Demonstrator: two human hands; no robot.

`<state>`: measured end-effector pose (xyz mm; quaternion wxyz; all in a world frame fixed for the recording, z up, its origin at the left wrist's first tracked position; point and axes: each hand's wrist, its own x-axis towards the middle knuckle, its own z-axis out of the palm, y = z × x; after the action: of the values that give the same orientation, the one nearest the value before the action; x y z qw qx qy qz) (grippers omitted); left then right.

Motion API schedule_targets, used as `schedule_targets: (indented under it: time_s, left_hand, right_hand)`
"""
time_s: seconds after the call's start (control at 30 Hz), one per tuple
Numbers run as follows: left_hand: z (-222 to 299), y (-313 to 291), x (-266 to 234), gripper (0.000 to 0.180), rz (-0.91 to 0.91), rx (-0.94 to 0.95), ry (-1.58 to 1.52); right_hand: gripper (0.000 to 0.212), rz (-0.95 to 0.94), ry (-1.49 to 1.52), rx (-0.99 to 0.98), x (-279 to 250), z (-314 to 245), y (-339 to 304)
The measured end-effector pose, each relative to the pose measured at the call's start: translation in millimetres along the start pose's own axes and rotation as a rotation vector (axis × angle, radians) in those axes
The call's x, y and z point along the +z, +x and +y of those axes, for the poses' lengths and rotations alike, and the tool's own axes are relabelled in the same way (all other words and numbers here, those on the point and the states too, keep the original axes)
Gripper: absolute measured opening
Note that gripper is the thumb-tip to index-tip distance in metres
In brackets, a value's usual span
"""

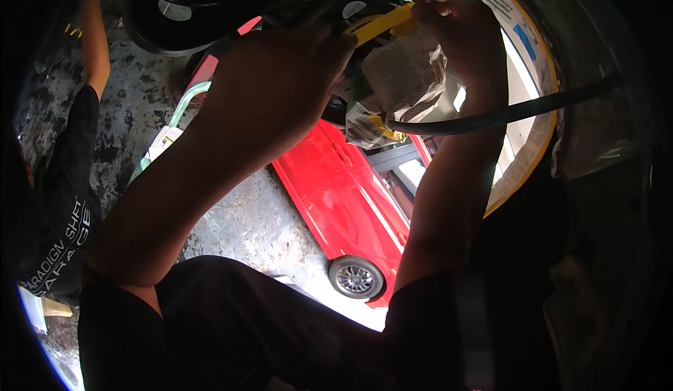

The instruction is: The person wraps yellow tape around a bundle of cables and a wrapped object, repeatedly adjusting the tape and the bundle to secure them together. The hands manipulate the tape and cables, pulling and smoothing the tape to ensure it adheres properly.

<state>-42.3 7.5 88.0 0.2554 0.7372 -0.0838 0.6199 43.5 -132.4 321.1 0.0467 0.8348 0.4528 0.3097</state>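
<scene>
A strip of yellow masking tape (384,25) stretches between my two raised hands. My left hand (280,76) is closed, its thumb side at the strip's left end; most of its fingers are hidden behind the back of the hand. At the other end, my right hand (466,37) pinches the tape between curled fingers. Just below the strip hangs crumpled newspaper (403,76), wrapped around something I cannot make out. A second bit of yellow tape (385,128) sticks to the paper's lower part.
A black cable (505,116) crosses in front of my right forearm. Paper edged with yellow tape (543,153) lines a curved opening at right. Beyond stands a red car (343,188). Another person's arm (96,47) and dark sleeve show at left. A dark round part (182,12) hangs upper left.
</scene>
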Motion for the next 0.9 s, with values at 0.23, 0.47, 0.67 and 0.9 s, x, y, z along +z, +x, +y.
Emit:
schedule_targets:
  time_s: [0.23,0.47,0.67,0.9]
  left_hand:
    - [-4,-7,4,0.043,0.010,0.005,0.047]
    - [-11,-13,3,0.043,-0.022,0.007,0.056]
    - [-11,-2,-1,0.034,-0.050,0.091,0.166]
    - [-6,-15,-19,0.041,-0.075,0.146,-0.085]
  right_hand:
    - [0.016,0.169,-0.147,0.144,17,-39,3]
    - [0.031,0.046,-0.150,0.030,17,-10,10]
    - [0.029,0.077,-0.418,-0.083,18,-17,0]
    - [0.025,0.131,-0.623,-0.203,25,-5,2]
